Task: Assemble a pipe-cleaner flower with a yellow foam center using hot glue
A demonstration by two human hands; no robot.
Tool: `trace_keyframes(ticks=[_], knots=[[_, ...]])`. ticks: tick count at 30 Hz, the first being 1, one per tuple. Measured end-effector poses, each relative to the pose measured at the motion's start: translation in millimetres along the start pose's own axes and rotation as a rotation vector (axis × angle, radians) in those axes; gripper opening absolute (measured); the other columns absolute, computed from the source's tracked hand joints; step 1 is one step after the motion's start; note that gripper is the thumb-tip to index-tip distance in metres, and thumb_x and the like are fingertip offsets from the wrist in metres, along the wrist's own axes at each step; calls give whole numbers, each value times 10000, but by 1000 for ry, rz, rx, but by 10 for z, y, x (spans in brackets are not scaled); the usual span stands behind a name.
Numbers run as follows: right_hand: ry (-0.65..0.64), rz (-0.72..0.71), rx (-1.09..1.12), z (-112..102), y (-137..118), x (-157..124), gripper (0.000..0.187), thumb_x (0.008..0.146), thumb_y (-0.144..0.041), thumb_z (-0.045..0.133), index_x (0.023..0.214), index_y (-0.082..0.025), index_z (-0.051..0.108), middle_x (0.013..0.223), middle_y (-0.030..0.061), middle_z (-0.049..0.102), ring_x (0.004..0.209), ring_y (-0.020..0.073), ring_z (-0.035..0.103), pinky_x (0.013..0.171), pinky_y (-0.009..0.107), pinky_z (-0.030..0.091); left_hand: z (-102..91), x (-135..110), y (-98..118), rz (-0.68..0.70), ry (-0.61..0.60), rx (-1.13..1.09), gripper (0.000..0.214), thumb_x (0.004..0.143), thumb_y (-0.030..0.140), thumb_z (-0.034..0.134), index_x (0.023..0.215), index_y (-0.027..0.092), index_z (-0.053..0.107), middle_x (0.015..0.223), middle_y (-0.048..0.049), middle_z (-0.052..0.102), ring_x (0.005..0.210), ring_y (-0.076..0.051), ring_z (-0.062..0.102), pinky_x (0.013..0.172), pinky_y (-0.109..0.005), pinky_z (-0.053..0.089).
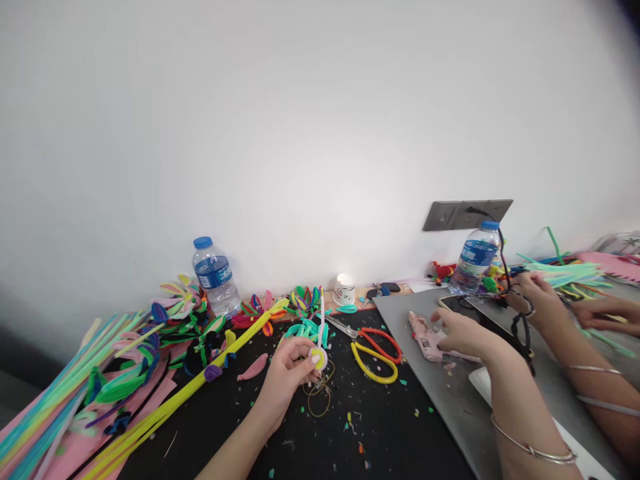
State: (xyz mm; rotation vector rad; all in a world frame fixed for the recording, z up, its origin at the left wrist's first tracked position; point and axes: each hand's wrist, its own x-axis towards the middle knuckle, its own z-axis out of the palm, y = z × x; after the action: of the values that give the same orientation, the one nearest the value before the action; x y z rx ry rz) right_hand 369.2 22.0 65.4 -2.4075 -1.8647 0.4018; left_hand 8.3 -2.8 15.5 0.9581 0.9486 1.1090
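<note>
My left hand (pixel 293 363) is closed, pinching a small coiled disc of yellow and white pipe cleaner (pixel 319 359) between thumb and fingers. A pale strip (pixel 321 320) rises upright from that disc. My right hand (pixel 467 333) hovers at a pink glue gun (pixel 429 343) lying on the grey board, thumb and fingers apart over its body; whether they touch it I cannot tell. Between my hands lie scissors (pixel 377 353) with one red and one yellow handle, blades parted. Thin golden wire loops (pixel 319 398) rest below the disc.
Long pipe cleaners (pixel 165 407) and coloured petal loops (pixel 195 327) pile up at left. Water bottles (pixel 216 277) (pixel 475 257) stand by the wall, with a small white cup (pixel 345 290) between them. A co-worker's hands (pixel 543 303) work at right near a black cable (pixel 505 260).
</note>
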Motion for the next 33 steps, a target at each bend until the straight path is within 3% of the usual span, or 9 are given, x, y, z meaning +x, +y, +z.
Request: trace_keyframes(ticks=[2,5,13,18,21,23,26,29,33], knots=[[-111,42,30,6,88,-17,494,539,-43,602,1020,-152,604,881,95,674,758,235,650,550,255,405,-4,2,12,-5,-2,-22,346,617,363,813,832,171,622,733,-2,641,569,-116,587,574,-242,467],[-133,53,25,27,50,-38,458,528,-22,601,969,-146,609,752,61,655,683,226,634,509,250,372,-14,9,31,-13,-6,-64,352,602,355,823,824,172,621,730,0,648,573,-109,576,569,-228,466],[47,-110,123,0,-58,-48,218,608,-50,634,791,-153,692,760,133,690,713,220,649,572,276,363,-17,24,64,-28,2,-111,369,587,338,834,830,174,609,710,8,644,570,-104,574,567,-222,470],[234,-238,275,-112,-276,-110,343,697,-101,523,1014,-110,654,912,140,694,766,199,629,653,275,400,-31,18,37,-26,-24,-120,325,634,312,815,849,171,615,736,4,646,590,-99,572,574,-213,469],[230,-348,507,-56,-531,-136,347,713,-160,533,1042,-138,642,895,76,684,733,181,600,626,251,414,-45,17,15,-18,-53,-141,297,666,294,800,857,172,609,733,8,640,593,-93,567,568,-203,465],[109,-416,728,68,-701,-142,316,746,-236,556,1032,-129,634,762,38,659,591,139,541,527,229,390,-53,18,6,-9,-74,-157,284,682,287,792,864,174,606,730,11,635,597,-92,564,561,-199,463],[-196,-488,977,311,-909,-159,422,718,-330,644,1076,-113,588,581,-23,577,427,74,401,417,194,311,-63,23,-2,-1,-93,-169,274,693,280,787,867,176,603,725,14,630,595,-91,558,551,-197,462],[-430,-493,1028,499,-1039,-189,371,702,-362,679,958,-110,582,566,-15,583,382,45,350,360,171,246,-76,27,-6,3,-92,-172,273,694,278,789,863,175,601,717,18,629,585,-85,559,551,-196,468],[-509,-497,1025,584,-1110,-215,314,710,-377,689,839,-130,542,547,-21,569,369,36,358,347,166,249,-82,31,-9,1,-81,-186,306,671,293,806,866,175,602,715,21,631,577,-87,570,551,-205,481]])
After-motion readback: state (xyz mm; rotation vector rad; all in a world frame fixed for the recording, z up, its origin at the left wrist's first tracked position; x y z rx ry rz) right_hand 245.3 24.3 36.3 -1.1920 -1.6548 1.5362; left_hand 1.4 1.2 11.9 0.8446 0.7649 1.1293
